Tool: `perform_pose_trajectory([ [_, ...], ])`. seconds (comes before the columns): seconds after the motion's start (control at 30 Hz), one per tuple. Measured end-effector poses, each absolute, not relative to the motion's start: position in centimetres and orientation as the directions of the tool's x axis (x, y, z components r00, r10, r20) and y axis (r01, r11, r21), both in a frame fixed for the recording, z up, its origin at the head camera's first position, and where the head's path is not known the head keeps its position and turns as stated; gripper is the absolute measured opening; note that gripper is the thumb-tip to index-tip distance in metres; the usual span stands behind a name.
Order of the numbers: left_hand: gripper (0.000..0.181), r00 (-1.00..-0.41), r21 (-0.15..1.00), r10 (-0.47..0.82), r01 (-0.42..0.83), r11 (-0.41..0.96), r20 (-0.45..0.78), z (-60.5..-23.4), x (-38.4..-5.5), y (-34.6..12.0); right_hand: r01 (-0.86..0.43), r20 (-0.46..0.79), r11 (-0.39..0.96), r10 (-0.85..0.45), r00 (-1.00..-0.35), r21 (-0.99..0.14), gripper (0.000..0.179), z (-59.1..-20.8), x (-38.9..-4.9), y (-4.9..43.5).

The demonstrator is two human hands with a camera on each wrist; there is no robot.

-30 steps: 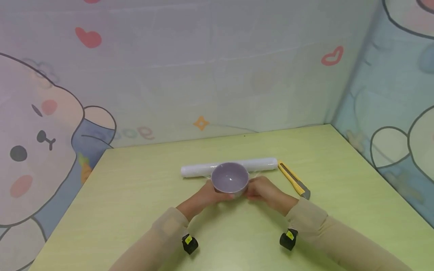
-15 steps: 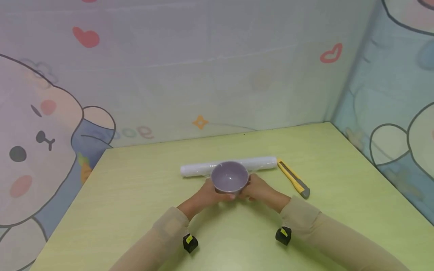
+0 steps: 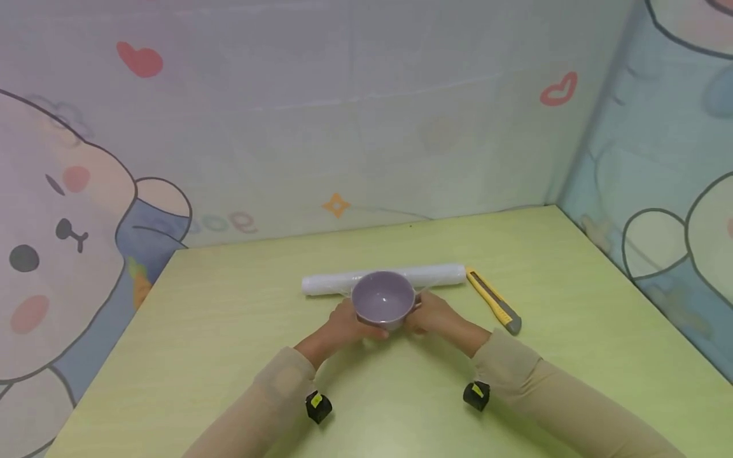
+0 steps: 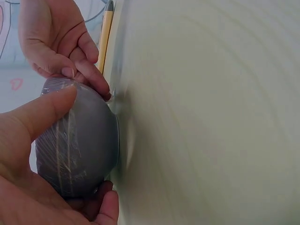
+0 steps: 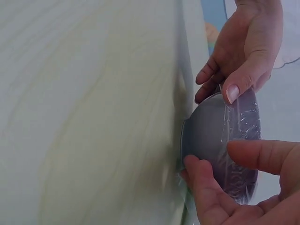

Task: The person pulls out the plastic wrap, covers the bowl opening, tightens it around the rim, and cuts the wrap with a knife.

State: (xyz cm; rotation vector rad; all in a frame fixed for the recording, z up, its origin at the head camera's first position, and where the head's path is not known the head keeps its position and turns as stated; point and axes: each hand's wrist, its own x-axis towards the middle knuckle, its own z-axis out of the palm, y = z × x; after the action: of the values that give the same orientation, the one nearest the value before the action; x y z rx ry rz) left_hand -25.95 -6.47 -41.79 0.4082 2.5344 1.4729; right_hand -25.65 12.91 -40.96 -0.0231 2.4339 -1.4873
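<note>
- Left grip (image 3: 343, 326): holding the bowl (image 3: 383, 299) from the left, thumb on its side.
- Right grip (image 3: 433, 316): just moved closer in, now grasping the bowl's right side, thumb on the film (image 5: 241, 124); this probably presses the film snug there.
- Beyond both grips: the roll (image 3: 435, 275).
- Right of the right grip: the cutter (image 3: 494, 301).
- Below: the worktop (image 3: 229, 318).

Wood-grained yellow-green table (image 3: 172, 331), bearing a white plastic-wrap roll (image 3: 438, 276), crosswise, and, just beside its right end, a slanted yellow-and-grey utility knife (image 3: 494, 301).
</note>
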Motion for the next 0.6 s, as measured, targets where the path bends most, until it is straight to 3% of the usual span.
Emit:
perform_pose_trajectory([
  [0.4,0.094,-0.909,0.886,0.415,0.215,0.41,0.029,-41.9,-26.5,-6.9,0.184,-0.258,0.31,-0.218,-0.941,-0.933,0.05,-41.5,-25.4,13.1],
  [0.6,0.092,-0.924,0.856,0.383,0.194,0.479,-0.004,-41.8,-26.6,-7.6,0.163,-0.239,0.243,-0.33,-0.913,-0.956,0.034,-42.1,-25.4,13.7],
])
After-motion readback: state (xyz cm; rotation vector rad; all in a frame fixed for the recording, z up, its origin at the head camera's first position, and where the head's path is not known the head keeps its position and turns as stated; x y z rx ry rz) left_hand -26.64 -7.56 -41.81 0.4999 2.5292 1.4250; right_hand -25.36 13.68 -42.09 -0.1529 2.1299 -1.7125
